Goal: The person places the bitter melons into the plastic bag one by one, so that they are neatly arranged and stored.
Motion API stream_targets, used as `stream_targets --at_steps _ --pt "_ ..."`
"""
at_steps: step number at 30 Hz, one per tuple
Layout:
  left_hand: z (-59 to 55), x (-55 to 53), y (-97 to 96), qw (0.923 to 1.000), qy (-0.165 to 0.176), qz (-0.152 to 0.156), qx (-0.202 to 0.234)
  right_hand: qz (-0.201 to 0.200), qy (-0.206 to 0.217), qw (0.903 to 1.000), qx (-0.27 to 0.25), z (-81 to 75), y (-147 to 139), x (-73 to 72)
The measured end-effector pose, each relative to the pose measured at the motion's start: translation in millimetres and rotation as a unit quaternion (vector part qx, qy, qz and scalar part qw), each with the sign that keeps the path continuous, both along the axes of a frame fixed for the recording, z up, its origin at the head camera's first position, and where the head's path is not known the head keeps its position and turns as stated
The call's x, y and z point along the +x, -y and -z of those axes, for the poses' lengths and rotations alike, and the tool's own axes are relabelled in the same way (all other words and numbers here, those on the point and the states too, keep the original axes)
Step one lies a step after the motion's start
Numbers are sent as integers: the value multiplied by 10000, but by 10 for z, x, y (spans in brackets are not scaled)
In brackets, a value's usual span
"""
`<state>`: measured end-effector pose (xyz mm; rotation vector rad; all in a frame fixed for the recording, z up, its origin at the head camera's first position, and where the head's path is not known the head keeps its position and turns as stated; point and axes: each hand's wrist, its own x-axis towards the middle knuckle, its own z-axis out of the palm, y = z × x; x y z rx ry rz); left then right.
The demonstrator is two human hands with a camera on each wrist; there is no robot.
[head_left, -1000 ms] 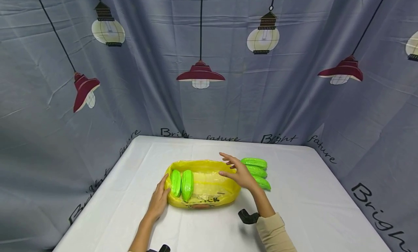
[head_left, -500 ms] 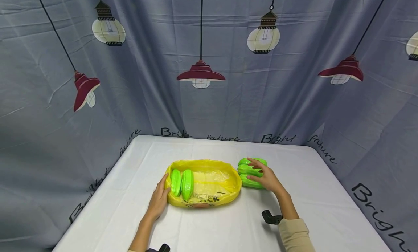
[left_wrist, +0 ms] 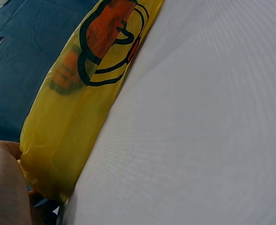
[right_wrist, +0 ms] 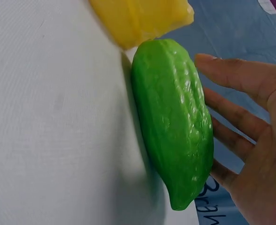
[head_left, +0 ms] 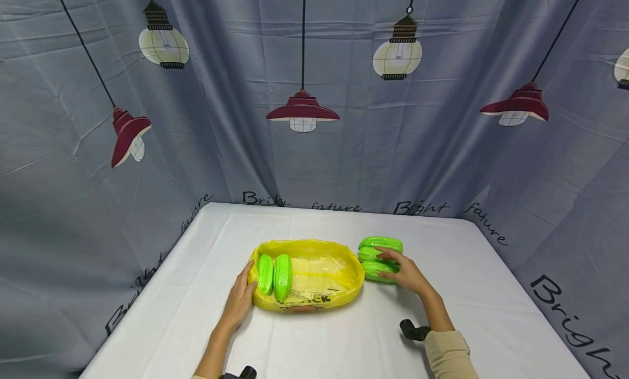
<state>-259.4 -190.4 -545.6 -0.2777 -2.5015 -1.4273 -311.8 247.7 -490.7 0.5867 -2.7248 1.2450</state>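
An oval yellow plastic bag (head_left: 319, 249), its top spread wide, sits mid-table with two green bitter gourds (head_left: 282, 278) lying side by side at its left end. My left hand (head_left: 239, 300) grips that end at the rim; in the left wrist view the thumb bends over the edge. Right of the bag lie three more bitter gourds (head_left: 380, 241) in a stack-like row. My right hand (head_left: 408, 272) is at the nearest one, thumb and fingers spread around it. The right wrist view shows this gourd (right_wrist: 171, 117) with the thumb beside its far end and straight fingers behind it.
A white cloth covers the table (head_left: 295, 346). Grey-blue curtain (head_left: 344, 160) printed with lamps and lettering encloses the back and sides. The gourds by my right hand lie right at the bag's right end. A black wrist mount (head_left: 414, 331) hangs beside my right wrist.
My right hand has moved right from above the bag to the gourds and come down around the nearest one. My left hand and the bag have stayed in place.
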Motion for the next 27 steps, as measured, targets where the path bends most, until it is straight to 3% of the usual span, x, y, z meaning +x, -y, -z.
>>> stream_targets --at_steps 18,27 --pt "-7 -3 -7 10000 22 7 19 -191 189 9996 79 120 -98 39" --pt "-13 -8 -8 10000 57 -7 34 -484 225 9983 213 142 -164 83"
